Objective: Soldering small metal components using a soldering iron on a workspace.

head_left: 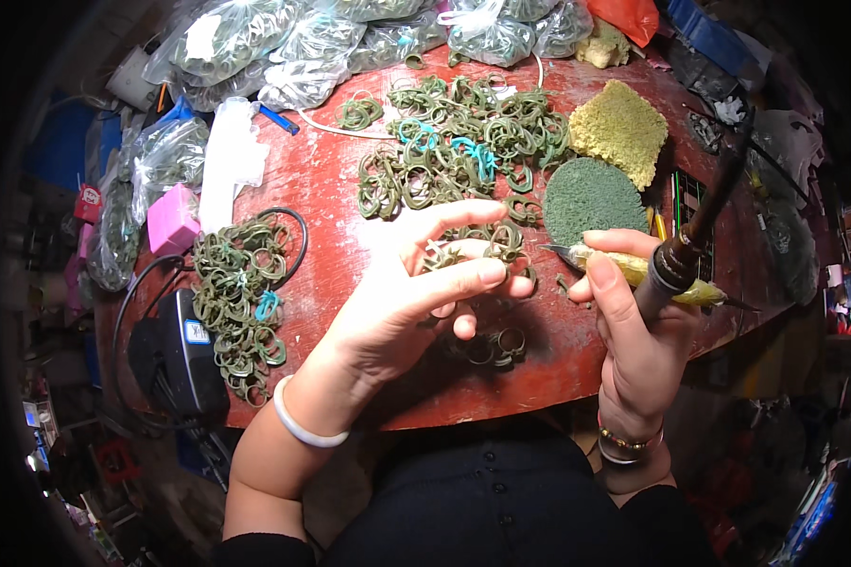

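My left hand [407, 283] is partly curled, thumb and forefinger apart, around a few olive-green rings [506, 242] that look like wax. Part of them is hidden by the fingers. My right hand [629, 326] grips a pointed knife [624, 266] with a yellow wrapped handle, its tip turned toward the left hand. A dark rod-shaped tool [676, 260] also slants up out of the right hand's grasp. Beyond the left hand spreads a loose heap of similar green rings [473, 142], with some turquoise ones among them. More loose rings [492, 350] lie beneath the left hand.
A round green pad [594, 203] and a yellow sponge [619, 132] sit past the right hand. On the left are another ring pile [241, 302], a black corded box [178, 354] and a pink block [173, 219]. Filled plastic bags [312, 47] line the red table's [321, 189] far edge.
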Demonstrator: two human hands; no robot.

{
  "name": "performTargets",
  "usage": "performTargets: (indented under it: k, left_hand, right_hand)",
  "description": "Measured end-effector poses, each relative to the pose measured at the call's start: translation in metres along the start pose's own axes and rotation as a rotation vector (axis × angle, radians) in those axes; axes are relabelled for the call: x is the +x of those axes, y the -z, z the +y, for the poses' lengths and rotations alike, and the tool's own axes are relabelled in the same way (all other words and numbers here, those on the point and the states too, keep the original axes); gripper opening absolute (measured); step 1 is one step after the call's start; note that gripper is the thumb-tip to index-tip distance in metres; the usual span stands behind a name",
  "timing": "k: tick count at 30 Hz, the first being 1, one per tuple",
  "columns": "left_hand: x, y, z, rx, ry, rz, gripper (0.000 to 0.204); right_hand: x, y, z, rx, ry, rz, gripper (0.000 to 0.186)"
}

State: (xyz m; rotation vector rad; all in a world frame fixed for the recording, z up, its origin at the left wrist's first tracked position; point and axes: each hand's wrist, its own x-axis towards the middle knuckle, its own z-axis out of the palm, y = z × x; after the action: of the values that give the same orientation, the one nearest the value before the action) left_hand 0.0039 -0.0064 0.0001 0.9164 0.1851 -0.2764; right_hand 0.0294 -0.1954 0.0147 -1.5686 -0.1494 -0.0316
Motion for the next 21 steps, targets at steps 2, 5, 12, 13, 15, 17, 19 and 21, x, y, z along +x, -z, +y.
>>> performTargets:
  k: [2,5,12,13,15,17,19,21]
  left_hand:
    - [0.0,0.001,0.001,0.012,-0.005,-0.042,0.045]
    - [0.003,0.007,-0.002,-0.03,0.019,-0.067,0.049]
    - [0.002,0.008,-0.001,-0.083,0.037,-0.038,0.045]
    - [0.001,0.008,-0.001,-0.092,0.042,-0.046,0.045]
    - [0.0,0.008,0.0,-0.104,0.045,-0.053,0.045]
    - [0.001,0.008,0.001,-0.104,0.062,-0.047,0.048]
    - [0.003,0.005,0.0,-0.124,0.064,-0.031,0.049]
    - [0.001,0.007,0.0,-0.143,0.061,-0.002,0.05]
  right_hand:
    - [-0.001,0.002,-0.001,0.015,-0.009,-0.012,0.019]
    - [-0.001,0.002,0.002,0.044,0.043,-0.053,0.019]
    - [-0.001,0.0,-0.003,0.021,0.072,-0.051,0.018]
    - [-0.001,0.004,-0.006,-0.002,0.01,-0.06,0.016]
    - [0.002,0.011,-0.002,-0.11,0.073,-0.005,0.021]
    - [0.013,0.029,0.009,-0.268,0.201,0.034,0.024]
    - [0.027,0.047,0.017,-0.263,0.329,0.109,0.021]
    - [0.042,0.059,0.023,-0.323,0.319,0.266,0.017]
